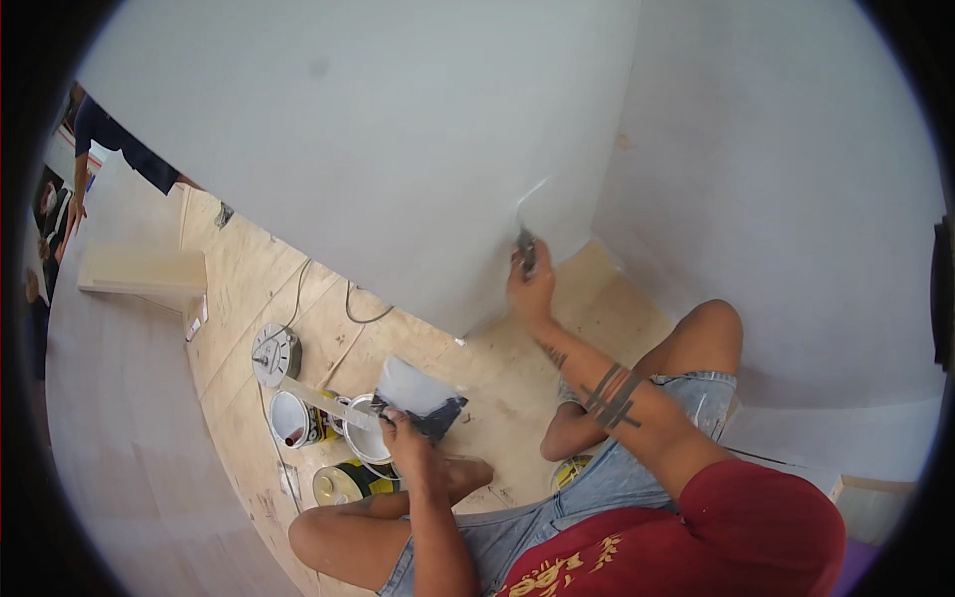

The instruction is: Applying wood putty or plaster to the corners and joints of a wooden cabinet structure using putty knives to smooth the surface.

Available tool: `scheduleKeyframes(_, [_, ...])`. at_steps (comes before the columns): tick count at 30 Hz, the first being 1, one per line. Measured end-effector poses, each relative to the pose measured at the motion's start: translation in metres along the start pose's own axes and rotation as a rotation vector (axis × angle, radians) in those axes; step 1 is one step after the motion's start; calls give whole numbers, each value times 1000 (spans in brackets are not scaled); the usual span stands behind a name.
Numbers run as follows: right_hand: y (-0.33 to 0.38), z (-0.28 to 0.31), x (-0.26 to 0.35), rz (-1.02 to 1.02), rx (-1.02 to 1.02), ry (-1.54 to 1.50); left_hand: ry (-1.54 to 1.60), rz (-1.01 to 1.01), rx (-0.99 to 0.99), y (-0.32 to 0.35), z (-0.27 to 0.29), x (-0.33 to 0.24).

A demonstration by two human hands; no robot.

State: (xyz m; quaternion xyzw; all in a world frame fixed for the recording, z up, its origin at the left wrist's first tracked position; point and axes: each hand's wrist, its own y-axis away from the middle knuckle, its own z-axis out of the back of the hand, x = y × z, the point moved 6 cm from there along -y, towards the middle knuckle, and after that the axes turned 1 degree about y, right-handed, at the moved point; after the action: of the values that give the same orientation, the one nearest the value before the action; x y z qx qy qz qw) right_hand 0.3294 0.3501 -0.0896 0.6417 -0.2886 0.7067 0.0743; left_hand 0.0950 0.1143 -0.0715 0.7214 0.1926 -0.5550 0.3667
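Observation:
My right hand (530,284) is closed around the dark handle of a putty knife (527,249). Its thin blade meets the large white panel (428,149), low down near the inner corner, where a shiny streak shows. Lower and to the left, my left hand (408,443) grips a dark flat plate (446,418) carrying a smooth white layer that looks like putty (413,386). A long pale strip (328,400) runs from beside that hand toward the cans; whether the hand holds it too, I cannot tell.
Left of my knees stand an open white-lined can (288,418), a white bucket (368,438) and a yellow-black can (338,486). A cable reel (276,355) trails cord over the wooden floor (239,328). Another white panel (776,199) rises at right. A person (119,139) stands far left.

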Motion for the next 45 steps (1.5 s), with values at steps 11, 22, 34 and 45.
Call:
scheduleKeyframes(11, [153,-65,75,190,563,-105,424,138,-158,-41,73,-20])
scheduleKeyframes(22, [105,25,170,1053,1259,-257,718,504,410,11,-28,-19])
scheduleKeyframes(34, [-115,100,3,226,336,220,637,324,393,29,-46,-52])
scheduleKeyframes(45, [-231,106,6,160,-99,295,674,394,365,27,-45,-46])
